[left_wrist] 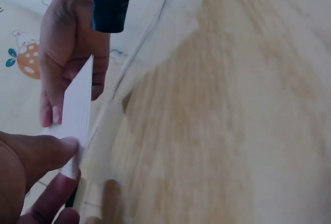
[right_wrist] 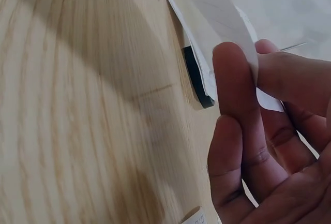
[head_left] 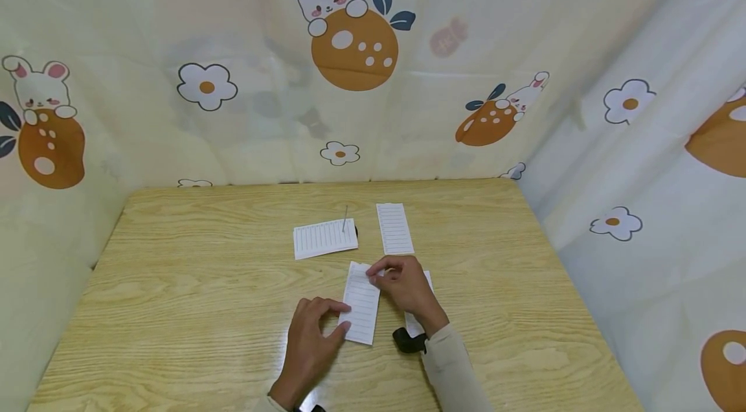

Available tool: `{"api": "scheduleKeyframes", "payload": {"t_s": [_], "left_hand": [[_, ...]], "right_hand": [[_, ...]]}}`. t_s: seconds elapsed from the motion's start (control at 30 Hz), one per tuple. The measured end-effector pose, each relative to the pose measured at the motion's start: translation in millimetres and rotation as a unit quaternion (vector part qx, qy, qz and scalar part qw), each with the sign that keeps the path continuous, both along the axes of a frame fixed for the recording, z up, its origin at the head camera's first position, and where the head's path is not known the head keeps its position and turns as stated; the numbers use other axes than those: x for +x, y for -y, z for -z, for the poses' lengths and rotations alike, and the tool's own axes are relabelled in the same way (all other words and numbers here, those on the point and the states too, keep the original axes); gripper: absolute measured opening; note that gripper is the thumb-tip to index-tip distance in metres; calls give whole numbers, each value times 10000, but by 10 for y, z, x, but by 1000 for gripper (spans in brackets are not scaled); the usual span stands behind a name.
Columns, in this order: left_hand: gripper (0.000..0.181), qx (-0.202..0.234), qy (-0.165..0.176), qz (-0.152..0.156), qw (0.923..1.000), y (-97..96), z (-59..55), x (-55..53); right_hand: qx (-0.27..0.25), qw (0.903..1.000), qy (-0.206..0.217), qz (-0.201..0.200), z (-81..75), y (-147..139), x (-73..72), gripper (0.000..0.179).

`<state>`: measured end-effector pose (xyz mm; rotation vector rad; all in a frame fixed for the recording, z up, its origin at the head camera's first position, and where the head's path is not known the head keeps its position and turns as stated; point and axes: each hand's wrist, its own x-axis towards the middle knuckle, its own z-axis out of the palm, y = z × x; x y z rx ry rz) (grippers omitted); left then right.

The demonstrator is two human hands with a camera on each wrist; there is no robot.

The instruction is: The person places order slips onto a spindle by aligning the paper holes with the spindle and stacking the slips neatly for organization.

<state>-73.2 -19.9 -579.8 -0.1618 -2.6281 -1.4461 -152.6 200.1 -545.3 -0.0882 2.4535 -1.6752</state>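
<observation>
The lined slip (head_left: pixel 359 316) lies between the hands above the table (head_left: pixel 175 282), its long axis running near to far, far end leaning slightly right. The left hand (head_left: pixel 311 337) pinches it near its near left edge, the right hand (head_left: pixel 408 284) at its far right corner; the pin (head_left: pixel 345 221) on the other slips (head_left: pixel 317 241) stands farther off and slightly left, closer to the right hand.

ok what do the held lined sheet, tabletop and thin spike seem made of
Lined sheet: matte paper or thin card, thin-edged, no shine. Tabletop: wood or wood-look laminate, grained, slight sheen. Thin spike: probably metal, being grey and slender.
</observation>
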Motion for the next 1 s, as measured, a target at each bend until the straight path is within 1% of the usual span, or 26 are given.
{"api": "scheduleKeyframes", "payload": {"t_s": [0.1, 0.17, 0.27, 0.37, 0.5, 0.67, 0.87, 1.0], "left_hand": [[30, 386, 351, -95, 9986, 3, -29, 8], [29, 635, 525, -178, 9964, 3, -46, 16], [28, 981, 704, -299, 9922, 0, -71, 38], [25, 1294, 771, -419, 9877, -2, -96, 56], [20, 1616, 682, -550, 9830, 4, -131, 59], [15, 1902, 475, -587, 9788, 11, -184, 54], [10, 2225, 217, -637, 9726, -10, -248, 70], [9, 2323, 94, -674, 9703, -21, -275, 73]], "right_hand": [[-172, 9998, -88, 97, 13, 2, 4, 11], [-299, 9993, -160, 170, 17, 3, 6, 11], [-419, 9984, -223, 322, 19, 11, 14, 10], [-551, 9971, -230, 471, -2, 25, 28, 9], [-817, 9943, -206, 654, -34, 40, 48, 9], [-1212, 9883, -304, 874, -83, 65, 80, 11], [-1568, 9776, -310, 1368, -127, 119, 120, 15], [-1768, 9704, -416, 1592, -146, 169, 155, 15]]}}
